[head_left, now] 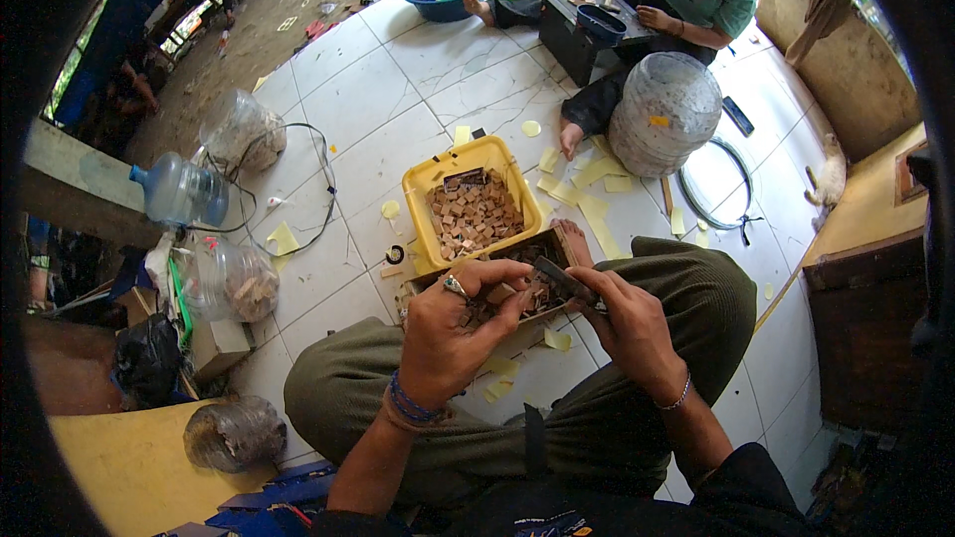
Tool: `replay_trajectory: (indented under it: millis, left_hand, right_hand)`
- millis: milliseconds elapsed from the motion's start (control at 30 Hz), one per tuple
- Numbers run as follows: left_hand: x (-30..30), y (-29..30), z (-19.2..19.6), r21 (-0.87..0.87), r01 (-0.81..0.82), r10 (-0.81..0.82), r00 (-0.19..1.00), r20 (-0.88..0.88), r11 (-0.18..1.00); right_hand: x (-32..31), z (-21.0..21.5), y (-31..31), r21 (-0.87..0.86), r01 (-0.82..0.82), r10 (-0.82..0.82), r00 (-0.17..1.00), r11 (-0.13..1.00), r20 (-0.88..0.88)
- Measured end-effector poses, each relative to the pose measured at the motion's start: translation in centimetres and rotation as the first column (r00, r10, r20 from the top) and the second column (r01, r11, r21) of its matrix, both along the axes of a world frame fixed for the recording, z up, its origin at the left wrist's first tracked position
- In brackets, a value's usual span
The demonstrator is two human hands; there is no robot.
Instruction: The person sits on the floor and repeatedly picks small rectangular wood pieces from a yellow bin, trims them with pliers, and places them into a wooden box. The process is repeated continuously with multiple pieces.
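Observation:
My left hand (443,338), with a ring and a blue bracelet, is closed in a pinch over a wooden box (562,245). What lies between its thumb and forefinger is too small to make out. My right hand (637,328) is closed round a dark, narrow tool (563,284) whose end points toward the left fingertips; its kind does not show clearly. Small brown pieces (542,295) lie in the box below both hands. Just beyond stands a yellow square tub (416,201) holding many small brown square pieces (476,214).
Yellow paper scraps (597,224) litter the white tiles. A wrapped round bundle (665,114) and a coiled hose (686,184) lie ahead right. Clear plastic jugs (189,189) stand left. Across from me a person (696,0) works at a black box; a cat (828,179) lies right.

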State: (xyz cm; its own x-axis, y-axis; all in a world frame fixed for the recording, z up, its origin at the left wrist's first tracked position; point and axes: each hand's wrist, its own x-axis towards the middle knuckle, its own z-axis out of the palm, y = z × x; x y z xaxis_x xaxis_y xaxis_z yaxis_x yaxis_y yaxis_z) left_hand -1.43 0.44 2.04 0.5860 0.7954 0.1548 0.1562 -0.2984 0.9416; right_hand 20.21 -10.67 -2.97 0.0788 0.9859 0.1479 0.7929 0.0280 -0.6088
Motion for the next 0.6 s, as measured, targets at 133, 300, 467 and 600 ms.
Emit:
replay_trajectory:
  millis: [133,300,467,600]
  left_hand:
    - [0.1,0.1,0.1,0.053,-0.018,0.021,0.998,-0.059,0.998]
    - [0.5,-0.5,0.3,-0.153,-0.07,0.057,0.994,-0.092,0.986]
    - [0.5,-0.3,0.0,0.056,-0.055,0.062,0.99,-0.128,0.997]
    - [0.8,0.2,-0.6,0.006,-0.06,0.06,0.993,-0.102,0.998]
  right_hand:
    - [-0.3,0.0,0.1,0.004,0.016,-0.016,0.999,1.0,0.043]
    - [-0.4,0.2,-0.1,0.026,0.036,-0.04,0.99,0.999,0.136]
    - [-1.1,0.0,-0.2,0.049,0.045,-0.049,0.995,0.998,0.091]
    - [-1.0,1.0,0.0,-0.149,-0.062,-0.001,0.921,0.987,-0.39]
